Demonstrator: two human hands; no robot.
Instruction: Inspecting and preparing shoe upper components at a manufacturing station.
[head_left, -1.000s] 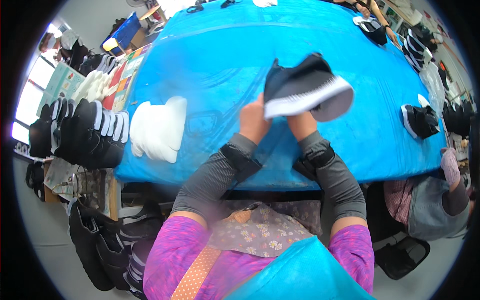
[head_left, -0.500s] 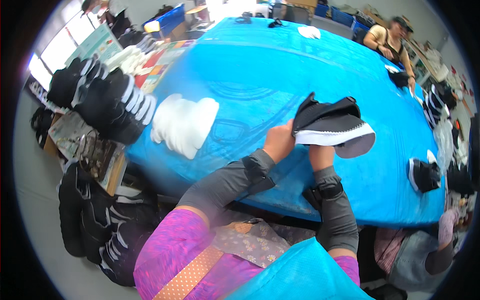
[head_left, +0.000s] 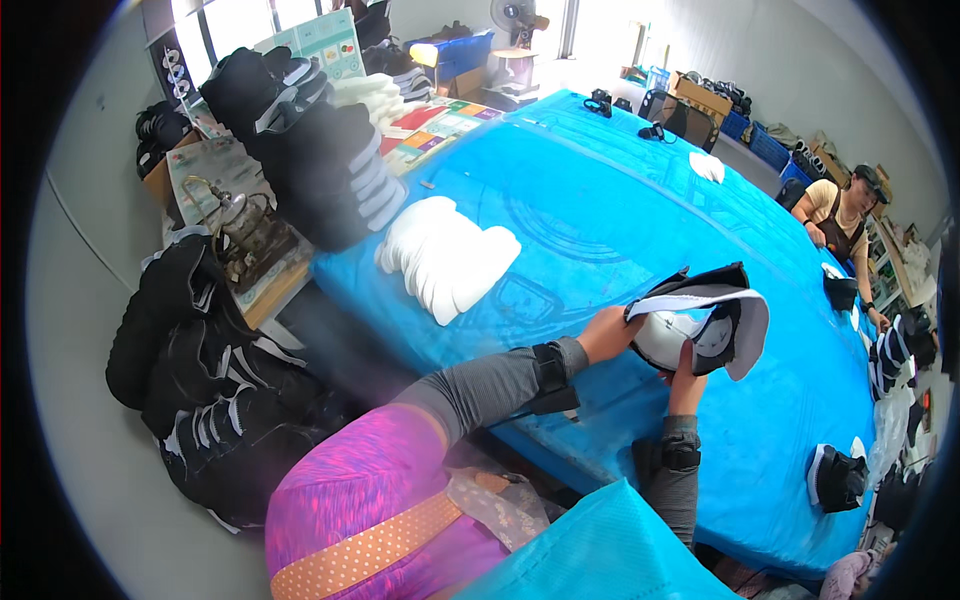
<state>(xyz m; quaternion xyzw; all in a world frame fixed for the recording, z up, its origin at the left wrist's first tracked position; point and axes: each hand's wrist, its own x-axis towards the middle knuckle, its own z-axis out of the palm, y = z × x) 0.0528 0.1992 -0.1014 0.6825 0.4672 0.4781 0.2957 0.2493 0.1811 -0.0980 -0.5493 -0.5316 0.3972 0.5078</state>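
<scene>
Over the near part of the blue-covered table, both hands hold up a black shoe upper with a white edging band. Its open underside faces me and shows a white lining. My left hand is closed on its left end, with the fingertips partly behind it. From below, my right hand grips it, thumb pressed against the white lining and the other fingers mostly hidden. To the left of the hands, on the blue cover, lies a fanned pile of white insoles.
Stacked black shoe uppers stand at the table's left edge, beside a sewing machine. More black uppers are heaped at my lower left. A co-worker sits at the far right. Another black upper rests near the right edge.
The shoe upper has been turned so its white-lined underside shows instead of the black outside. My right hand has its thumb on the lining. The view has shifted leftward.
</scene>
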